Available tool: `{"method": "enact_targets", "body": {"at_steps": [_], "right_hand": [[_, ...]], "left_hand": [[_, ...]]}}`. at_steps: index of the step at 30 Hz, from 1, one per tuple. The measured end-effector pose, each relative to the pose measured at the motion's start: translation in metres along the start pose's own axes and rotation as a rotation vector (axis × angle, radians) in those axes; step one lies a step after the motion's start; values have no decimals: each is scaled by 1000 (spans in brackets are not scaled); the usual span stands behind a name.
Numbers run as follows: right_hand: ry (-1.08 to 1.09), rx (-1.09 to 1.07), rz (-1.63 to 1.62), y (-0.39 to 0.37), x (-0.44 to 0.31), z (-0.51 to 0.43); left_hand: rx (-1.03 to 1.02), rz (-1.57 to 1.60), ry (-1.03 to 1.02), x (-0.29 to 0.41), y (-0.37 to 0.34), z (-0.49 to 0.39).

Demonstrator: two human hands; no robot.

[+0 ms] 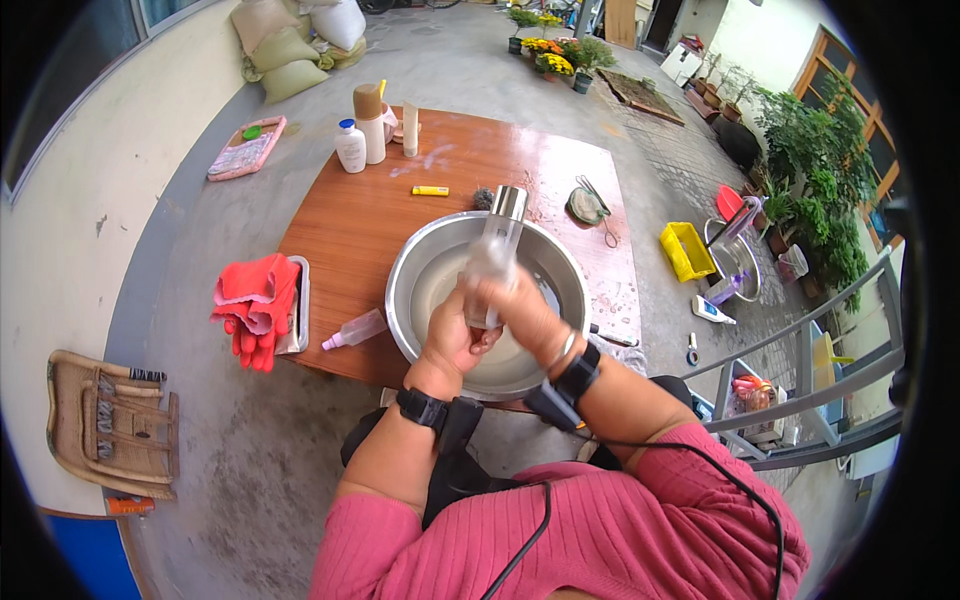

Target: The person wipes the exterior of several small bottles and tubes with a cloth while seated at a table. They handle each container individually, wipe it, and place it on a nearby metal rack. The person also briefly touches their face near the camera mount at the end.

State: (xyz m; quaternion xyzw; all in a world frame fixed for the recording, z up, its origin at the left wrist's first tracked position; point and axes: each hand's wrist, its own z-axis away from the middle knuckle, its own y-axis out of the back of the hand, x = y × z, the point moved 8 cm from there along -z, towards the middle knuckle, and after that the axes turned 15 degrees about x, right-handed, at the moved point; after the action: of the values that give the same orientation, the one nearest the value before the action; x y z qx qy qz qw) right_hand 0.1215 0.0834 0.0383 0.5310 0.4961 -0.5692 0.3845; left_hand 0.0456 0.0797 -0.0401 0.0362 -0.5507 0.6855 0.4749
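My left hand [452,330] grips the lower part of a clear bottle with a silver cap [508,204], which stands slanted over a metal basin [397,300]. My right hand [525,307] is pressed round the bottle from the other side, blurred, with a whitish cloth or sponge at its fingers that is too blurred to name. Cloudy water [506,367] lies in the basin below both hands. Just behind the rim is a dark scouring ball [483,198]. A clear spray bottle with a pink top [356,330] lies against the basin's left side.
The wooden table [337,247] bears a white bottle with a blue cap [351,147], a brown-capped bottle [369,124], a yellow tube [430,191] and a small strainer [587,205]. Red rubber gloves [255,300] hang over a grey tray at the left edge. A grey metal railing [817,307] curves at right.
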Motion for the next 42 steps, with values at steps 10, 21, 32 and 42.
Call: {"method": "enact_targets", "body": {"at_steps": [10, 21, 32, 42], "right_hand": [[247, 188, 482, 28, -21, -2], [372, -95, 852, -7, 17, 36], [-514, -363, 94, 5, 45, 57], [120, -269, 714, 10, 20, 42]], "left_hand": [[293, -271, -722, 42, 6, 11], [151, 152, -610, 68, 13, 17], [-248, 342, -386, 69, -2, 16], [-54, 396, -453, 61, 19, 5]]}}
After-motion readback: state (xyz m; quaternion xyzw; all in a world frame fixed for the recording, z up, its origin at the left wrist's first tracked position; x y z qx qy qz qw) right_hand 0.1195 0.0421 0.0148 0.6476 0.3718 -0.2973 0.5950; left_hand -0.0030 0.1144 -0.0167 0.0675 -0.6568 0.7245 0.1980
